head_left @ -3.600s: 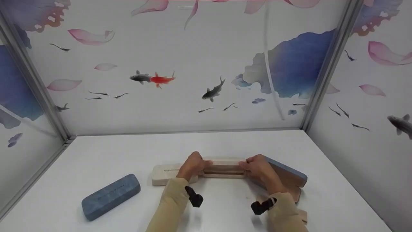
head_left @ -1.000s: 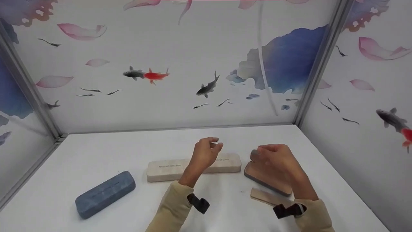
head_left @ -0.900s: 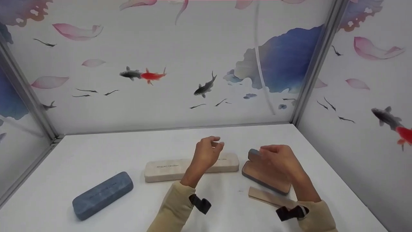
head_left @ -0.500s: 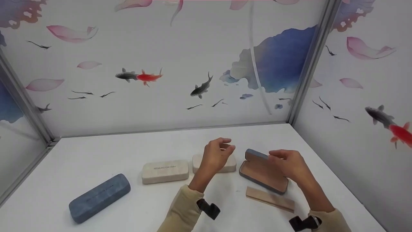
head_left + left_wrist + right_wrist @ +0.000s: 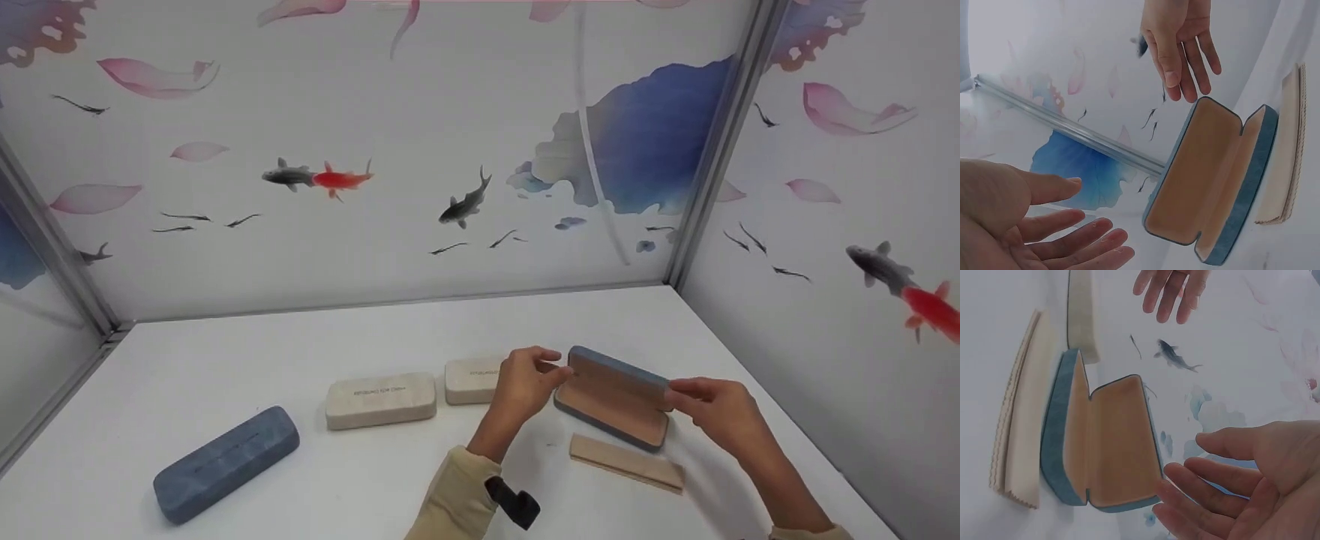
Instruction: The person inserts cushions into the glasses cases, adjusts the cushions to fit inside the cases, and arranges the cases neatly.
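Observation:
An open blue glasses case (image 5: 611,420) with a tan lining stands on the table at the right, its lid (image 5: 622,367) tilted up at the back. My left hand (image 5: 529,382) is by the lid's left end, thumb and fingers spread apart with nothing between them. At the lid's other end is my right hand (image 5: 720,412), fingertips right at the corner in the head view. Both wrist views show loosely extended fingers, the left hand (image 5: 1044,219) and the right hand (image 5: 1230,489) holding nothing. A folded beige cloth (image 5: 626,463) lies in front of the case.
Two closed cream glasses cases stand side by side: one at mid-table (image 5: 381,405), the other (image 5: 466,382) partly behind my left hand. A closed blue case (image 5: 225,465) lies slantwise at the left. Printed white panels (image 5: 375,255) enclose the table's back and sides.
Earlier both hands held the right-hand cream case open; it is now closed and released. Both hands have moved right, to either end of the open blue case's lid.

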